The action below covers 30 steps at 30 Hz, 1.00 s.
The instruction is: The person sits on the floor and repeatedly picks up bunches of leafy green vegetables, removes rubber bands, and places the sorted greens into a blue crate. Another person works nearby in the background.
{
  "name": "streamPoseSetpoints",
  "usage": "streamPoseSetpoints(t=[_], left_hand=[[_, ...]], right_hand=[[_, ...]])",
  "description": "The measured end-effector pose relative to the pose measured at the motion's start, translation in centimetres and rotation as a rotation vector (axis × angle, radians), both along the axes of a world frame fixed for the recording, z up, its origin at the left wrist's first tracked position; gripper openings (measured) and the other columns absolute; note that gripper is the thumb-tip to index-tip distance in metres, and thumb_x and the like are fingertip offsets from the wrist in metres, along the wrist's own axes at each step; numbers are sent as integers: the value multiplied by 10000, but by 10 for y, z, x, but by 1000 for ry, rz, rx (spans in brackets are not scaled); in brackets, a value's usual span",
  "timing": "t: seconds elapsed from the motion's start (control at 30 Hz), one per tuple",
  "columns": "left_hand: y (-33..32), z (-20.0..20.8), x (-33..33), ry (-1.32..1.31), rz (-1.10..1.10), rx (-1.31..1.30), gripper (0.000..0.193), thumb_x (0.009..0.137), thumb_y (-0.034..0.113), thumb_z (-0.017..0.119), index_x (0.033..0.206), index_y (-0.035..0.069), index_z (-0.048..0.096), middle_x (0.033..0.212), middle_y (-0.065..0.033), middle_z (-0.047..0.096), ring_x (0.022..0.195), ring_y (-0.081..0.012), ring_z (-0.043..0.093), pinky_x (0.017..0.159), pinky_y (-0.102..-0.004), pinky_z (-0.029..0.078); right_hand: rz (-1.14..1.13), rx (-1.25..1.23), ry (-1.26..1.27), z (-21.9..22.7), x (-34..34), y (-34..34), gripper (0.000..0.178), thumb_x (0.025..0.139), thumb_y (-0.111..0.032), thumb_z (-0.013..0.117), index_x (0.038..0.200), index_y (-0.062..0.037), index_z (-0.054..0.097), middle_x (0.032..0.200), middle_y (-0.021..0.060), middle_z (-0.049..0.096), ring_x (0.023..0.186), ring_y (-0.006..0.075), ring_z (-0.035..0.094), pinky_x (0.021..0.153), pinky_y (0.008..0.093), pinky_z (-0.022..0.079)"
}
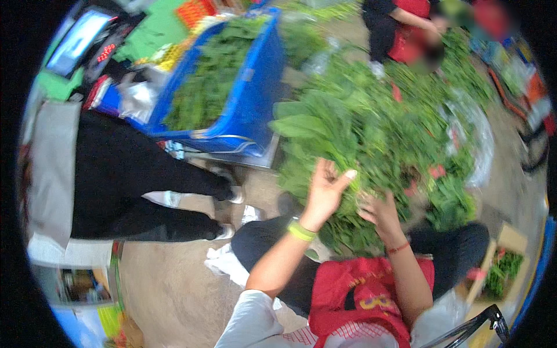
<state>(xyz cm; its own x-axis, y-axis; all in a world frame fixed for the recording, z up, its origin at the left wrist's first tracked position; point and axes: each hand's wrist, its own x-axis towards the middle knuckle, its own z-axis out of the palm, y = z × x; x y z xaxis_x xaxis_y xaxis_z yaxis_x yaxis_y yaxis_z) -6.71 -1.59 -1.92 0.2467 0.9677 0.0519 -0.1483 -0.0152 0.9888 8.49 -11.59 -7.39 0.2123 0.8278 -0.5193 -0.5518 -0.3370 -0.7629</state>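
Note:
My left hand (pixel 326 188) is closed around the stems of a bunch of leafy greens (pixel 310 124), whose broad leaves point away from me. Its thumb lies along the pale stems. Beside the stem ends is my right hand (pixel 382 216), fingers bent and apart; they are slightly blurred, and nothing shows clearly in them. Under and beyond both hands spreads a large heap of loose greens (pixel 377 133) on the floor, reaching up to my knees.
At the left a blue crate (pixel 255 87) holds more greens. A person in black trousers (pixel 133 180) stands by it. Another person's arm (pixel 415 18) reaches over the heap's far side. Clear plastic (pixel 478 139) lies at right, near a cardboard box (pixel 513 238) with greens.

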Motion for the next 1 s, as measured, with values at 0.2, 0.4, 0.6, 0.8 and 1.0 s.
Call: streamPoseSetpoints(t=[0.2, 0.4, 0.6, 0.8, 1.0], left_hand=[[95, 101, -71, 202, 45, 244, 575, 1013, 133, 613, 1510, -12, 362, 1242, -139, 642, 915, -159, 680, 809, -303, 544], [248, 188, -224, 649, 384, 486, 496, 995, 119, 620, 1459, 17, 477, 1071, -110, 711, 746, -138, 688, 645, -291, 561], [352, 158, -416, 1388, 671, 446, 677, 902, 334, 713, 1399, -63, 482, 1261, -285, 636, 1137, -414, 635, 959, -455, 496], [340, 105, -320, 1365, 526, 611, 620, 899, 166, 649, 1449, -41, 455, 1421, -277, 528, 1345, -372, 501, 1129, -449, 387], [66, 116, -71, 1214, -205, 644, 525, 897, 22, 646, 1408, 18, 532, 1434, -198, 540, 1372, -352, 484, 1150, -443, 365]], right_hand=[[204, 94, -1042, -291, 88, -89, 155, 992, -141, 593, 1039, -12, 521, 821, 61, 558, 610, 166, 546, 555, 346, 474], [273, -367, -659, -228, 101, -119, 295, 902, -10, 613, 1184, 19, 532, 1054, 174, 635, 836, 251, 628, 688, 374, 527], [336, -374, -722, -246, 93, -129, 212, 891, -56, 631, 1093, -9, 586, 880, 109, 639, 712, 207, 630, 609, 351, 508], [276, -257, -727, -227, 93, -122, 472, 822, -181, 772, 1205, 39, 605, 1111, 204, 661, 976, 322, 644, 836, 411, 529], [726, -276, -1321, -235, 135, -73, 322, 930, -306, 604, 1174, -125, 712, 870, 187, 702, 806, 417, 695, 714, 486, 562]])
